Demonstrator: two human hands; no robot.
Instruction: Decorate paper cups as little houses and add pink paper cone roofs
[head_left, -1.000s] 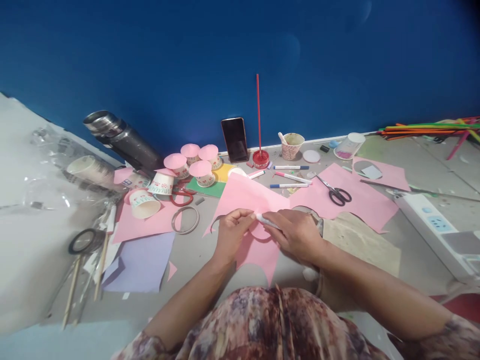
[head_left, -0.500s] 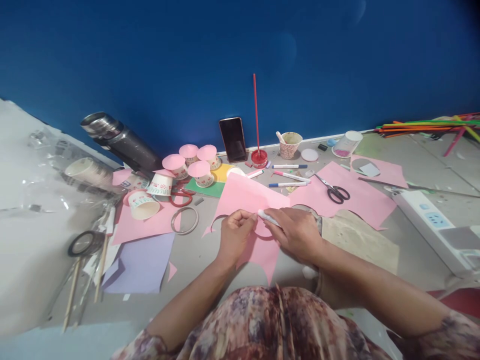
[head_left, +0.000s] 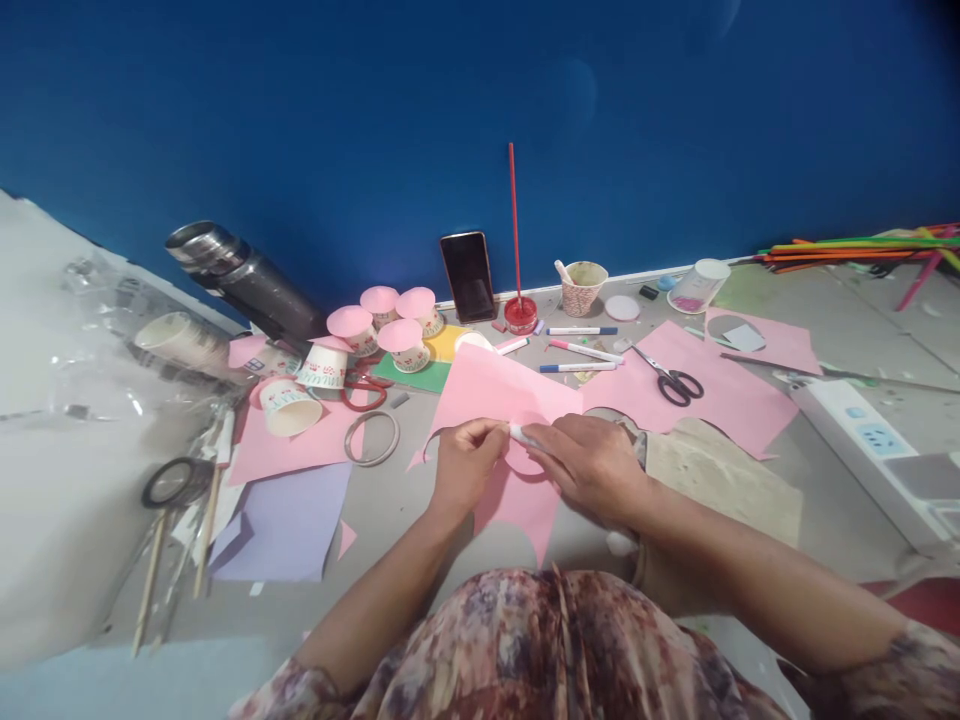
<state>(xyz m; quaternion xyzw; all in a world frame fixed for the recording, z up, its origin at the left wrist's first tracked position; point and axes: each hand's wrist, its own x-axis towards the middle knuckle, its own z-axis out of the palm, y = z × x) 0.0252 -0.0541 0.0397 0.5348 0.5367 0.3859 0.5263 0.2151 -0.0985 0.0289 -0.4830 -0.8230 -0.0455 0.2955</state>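
Observation:
A white tube, its kind not plain, points leftward from the closed fingers of my right hand. At the tube's white end, my left hand has its thumb and forefinger pinched together; what lies between them is hidden. Just below the fingertips is a pink paper piece with a curved lower edge, partly covered by both hands. Under it lies a larger pink sheet with rounded cut-outs along its edges.
Paper cups topped with pink discs stand behind left, near a dark flask. Black-handled scissors rest on pink paper at right. Markers, a phone and a red stick in a dish line the back; a power strip lies right.
The tube has shifted slightly left, and its white end now meets my left fingertips. The whole view has moved slightly; the other things look the same.

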